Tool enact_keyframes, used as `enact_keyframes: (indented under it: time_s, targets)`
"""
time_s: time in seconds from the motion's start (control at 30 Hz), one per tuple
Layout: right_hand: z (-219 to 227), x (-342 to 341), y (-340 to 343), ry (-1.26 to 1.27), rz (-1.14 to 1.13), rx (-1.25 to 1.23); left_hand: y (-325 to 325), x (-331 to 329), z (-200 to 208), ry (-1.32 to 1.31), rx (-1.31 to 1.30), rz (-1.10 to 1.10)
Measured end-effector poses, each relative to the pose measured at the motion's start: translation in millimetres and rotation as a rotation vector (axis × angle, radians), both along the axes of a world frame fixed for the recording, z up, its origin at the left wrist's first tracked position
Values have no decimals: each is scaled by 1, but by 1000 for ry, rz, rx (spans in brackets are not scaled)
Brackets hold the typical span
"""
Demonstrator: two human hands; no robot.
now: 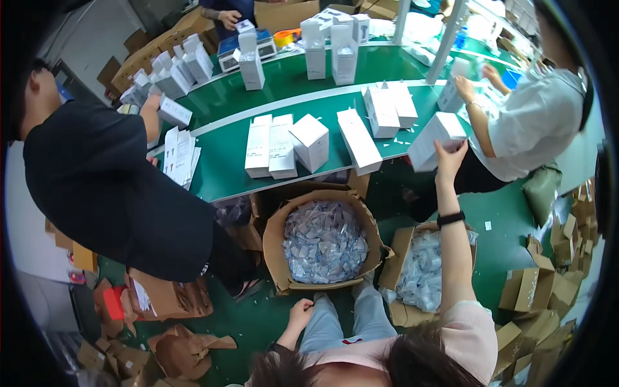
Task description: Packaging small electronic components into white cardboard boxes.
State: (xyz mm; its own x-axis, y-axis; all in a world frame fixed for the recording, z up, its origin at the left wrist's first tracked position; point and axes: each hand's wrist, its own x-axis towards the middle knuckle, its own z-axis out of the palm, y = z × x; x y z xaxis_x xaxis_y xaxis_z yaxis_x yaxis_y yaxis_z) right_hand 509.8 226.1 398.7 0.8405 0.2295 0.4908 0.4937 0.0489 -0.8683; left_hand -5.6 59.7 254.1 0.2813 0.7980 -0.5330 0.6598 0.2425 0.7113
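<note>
My right hand (450, 157) reaches up to the near edge of the green table (225, 169) and grips a white rectangular box (433, 137), tilted, by its lower right corner. A black band sits on that wrist. My left hand (300, 314) rests curled next to my left knee, holding nothing. Several more white boxes (308, 142) lie flat or stand on the green surface left of the held box. Below the table edge, between my knees and the table, stands an open cardboard carton (274, 227) full of small clear-wrapped packets.
A second carton (394, 248) of wrapped packets sits under my right arm. A person in black (109, 187) stands at the left holding a white box. A person in white (535, 122) works at the right; another's hand shows at the far side. Folded cardboard pieces (548, 284) litter the green floor.
</note>
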Motion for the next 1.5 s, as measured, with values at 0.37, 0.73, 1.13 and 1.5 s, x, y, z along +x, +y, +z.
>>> enact_keyframes:
  time_s: [0.37, 0.73, 1.13, 1.5]
  targets:
    - [-56, 57, 100, 64, -65, -196, 134, 151, 93, -716, -69, 524]
    - [-47, 50, 92, 97, 76, -116, 258, 329, 71, -330, 776, 20]
    - [76, -81, 114, 207, 539, 200, 275, 335, 71, -416, 778, 233]
    - [-38, -129, 288, -154, 737, -213, 163, 205, 56, -483, 431, 634]
